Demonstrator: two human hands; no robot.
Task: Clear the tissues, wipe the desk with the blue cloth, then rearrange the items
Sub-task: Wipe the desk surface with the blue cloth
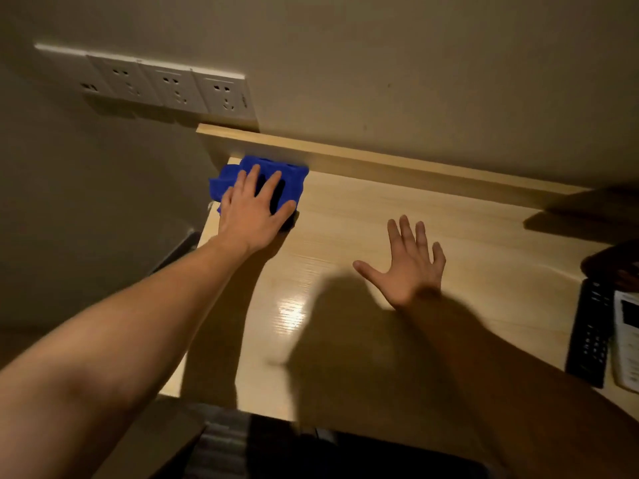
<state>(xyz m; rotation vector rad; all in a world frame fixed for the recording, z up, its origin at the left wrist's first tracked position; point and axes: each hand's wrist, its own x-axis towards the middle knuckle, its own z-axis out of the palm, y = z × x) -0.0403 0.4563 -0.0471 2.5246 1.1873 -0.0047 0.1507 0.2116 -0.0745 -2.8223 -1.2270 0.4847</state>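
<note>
a: what's the left hand doing?

b: i have the left hand [254, 210] laid flat on the blue cloth [273, 172], fingers straight and spread. it grips nothing and just presses the bunched cloth down. spread fingers put weight over more of the cloth, which i judge suits wiping.

a: where is the cloth?

b: at the far left corner of the desk [380, 219], up against the raised back strip [397, 164], with a bit of it hanging past the left edge. i read that as working the corner, so the wipe is under way, not done.

a: the arm?

b: stretched long and nearly straight from the near left, wrist low, palm down.

a: and the right hand?

b: the right hand [408, 267] is open too, fingers fanned, palm down near the middle of the desk, well apart from the cloth. it holds nothing. it looks like a brace while i lean forward, but i can't tell whether the palm truly touches the wood.

a: anything else?

b: a dark keypad-like device [589, 333] and a white item [627, 344] lie at the right edge. i guess they're parked there out of the cloth's path, waiting to be rearranged. wall sockets [166, 86] sit above the far left corner. no tissues show on the part of the desk in view.
</note>
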